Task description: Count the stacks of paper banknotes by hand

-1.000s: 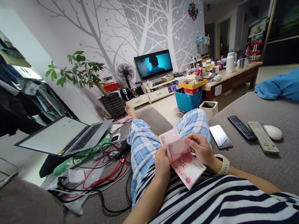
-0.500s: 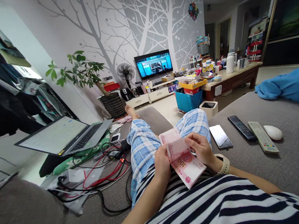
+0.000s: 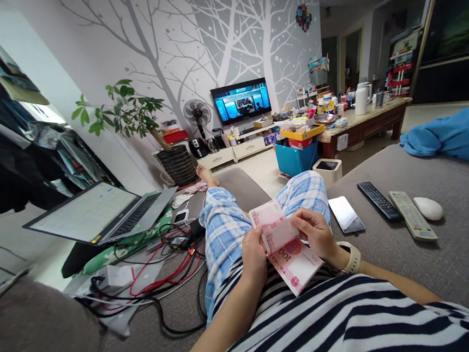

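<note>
A stack of red-and-white banknotes [image 3: 296,272] marked 100 lies across my lap, its lower half resting against my striped shirt. My left hand [image 3: 253,256] is closed around the stack's left side, thumb on top. With thumb and fingers pinched, my right hand [image 3: 316,237] holds the right edge of a folded-over banknote [image 3: 279,234]. Behind that fold, more notes stick up toward my knees. A pale watch [image 3: 352,257] is on my right wrist. How many notes are in the stack I cannot tell.
On the sofa to my right lie a phone [image 3: 346,214], a black remote [image 3: 379,201], a beige remote [image 3: 412,215] and a white mouse [image 3: 428,208]. An open laptop [image 3: 85,213] and tangled cables [image 3: 162,283] are at my left. A cluttered table [image 3: 361,124] stands ahead.
The folded-over banknote between my hands has shifted slightly and shows a paler face, with more of the 100 uncovered beneath it. Both hands stay almost in place.
</note>
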Demonstrator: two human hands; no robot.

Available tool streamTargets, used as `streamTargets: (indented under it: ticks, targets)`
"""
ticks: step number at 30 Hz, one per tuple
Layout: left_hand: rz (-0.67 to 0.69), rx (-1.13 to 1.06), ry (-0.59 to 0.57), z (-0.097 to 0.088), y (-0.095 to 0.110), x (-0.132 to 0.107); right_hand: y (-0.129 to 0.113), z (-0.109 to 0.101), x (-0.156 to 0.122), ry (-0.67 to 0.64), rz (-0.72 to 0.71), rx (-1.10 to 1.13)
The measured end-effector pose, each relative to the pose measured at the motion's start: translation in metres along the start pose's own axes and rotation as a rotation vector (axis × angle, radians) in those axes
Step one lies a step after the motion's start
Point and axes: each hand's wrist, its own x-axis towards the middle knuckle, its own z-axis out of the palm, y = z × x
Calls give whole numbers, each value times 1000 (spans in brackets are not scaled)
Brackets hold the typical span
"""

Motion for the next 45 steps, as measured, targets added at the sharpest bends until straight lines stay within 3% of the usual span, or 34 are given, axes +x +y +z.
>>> streamTargets:
  ticks: [4, 9, 18, 25, 32, 41, 45]
  targets:
    - [-22, -47, -1, 0, -4, 1, 3, -1, 1, -52, -22, 13]
    - [-58, -122, 14, 2, -9, 2, 9, -4, 7, 51, -23, -64]
    - [-143, -196, -129, -2, -19, 1, 13, -3, 10, 42, 18, -183]
    - [-122, -176, -114, -2, -22, 2, 13, -2, 10, 60, -3, -242]
    - [-63, -150, 8, -2, -24, 6, 13, -2, 9, 59, -4, -228]
    - [-58, -135, 19, -5, -27, 9, 14, -2, 8, 79, 14, -199]
    - [-55, -129, 77, -7, -32, 12, 12, -2, 7, 110, -7, -200]
